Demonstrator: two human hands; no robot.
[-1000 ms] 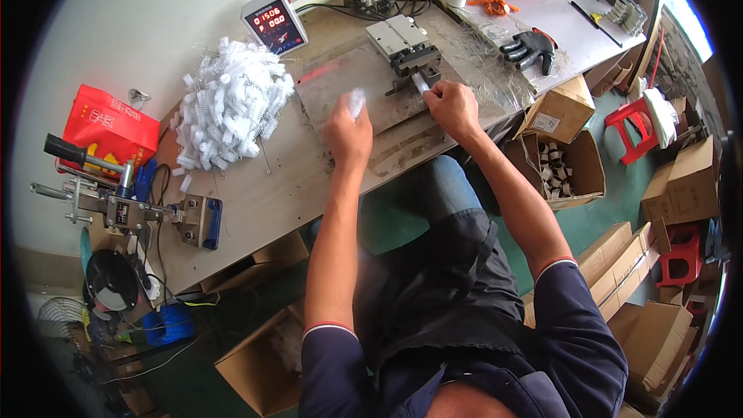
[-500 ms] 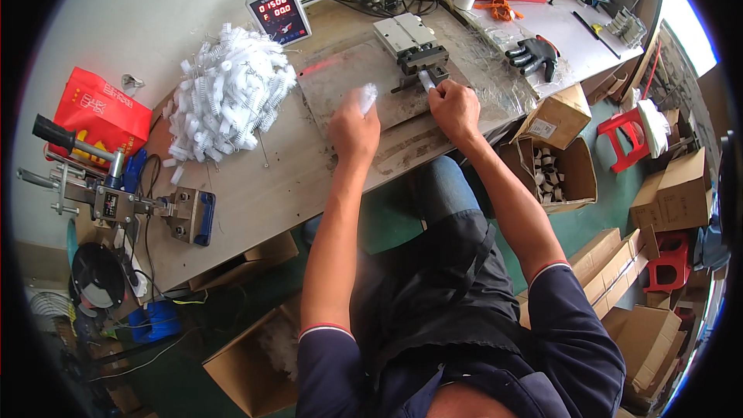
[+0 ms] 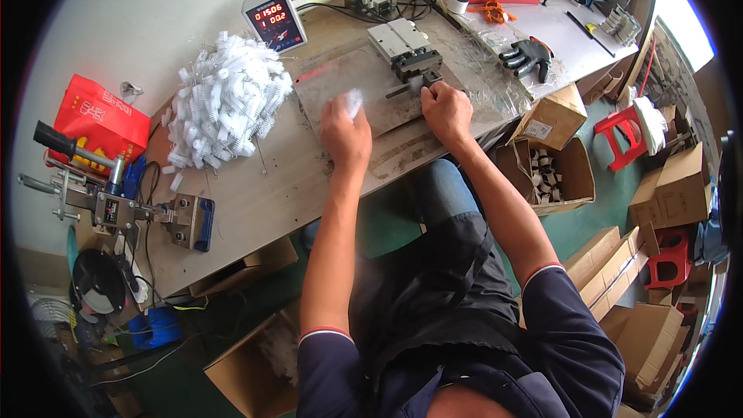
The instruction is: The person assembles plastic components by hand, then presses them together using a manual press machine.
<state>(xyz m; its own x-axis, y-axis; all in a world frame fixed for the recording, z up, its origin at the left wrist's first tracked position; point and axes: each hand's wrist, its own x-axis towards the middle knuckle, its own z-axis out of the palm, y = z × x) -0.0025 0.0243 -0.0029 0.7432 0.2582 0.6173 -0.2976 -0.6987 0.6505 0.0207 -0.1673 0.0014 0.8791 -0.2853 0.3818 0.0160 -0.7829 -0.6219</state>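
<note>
My left hand point(image 3: 347, 135) is closed around a small white bristle brush point(image 3: 354, 101), whose tip is blurred above my fingers. My right hand point(image 3: 447, 114) is pinched shut at the front of a small metal clamping fixture point(image 3: 406, 50). Whatever my right fingers grip there is too hidden to make out. The fixture sits on a flat metal plate point(image 3: 329, 81) on the workbench. To the left of my left hand lies a large heap of white twisted-wire brushes point(image 3: 228, 101), some with thin wire ends sticking out.
A counter with red digits point(image 3: 275, 19) stands behind the heap. At the left are a lever toggle press point(image 3: 116, 205) and a red bag point(image 3: 101, 116). A black glove point(image 3: 526, 58) lies at the right. Below the bench's right edge, a cardboard box point(image 3: 569, 193) holds cut ring-shaped pieces.
My left hand has shifted slightly left with its brush. The white piece earlier visible between my right fingers and the fixture no longer shows. The counter's digits have changed.
</note>
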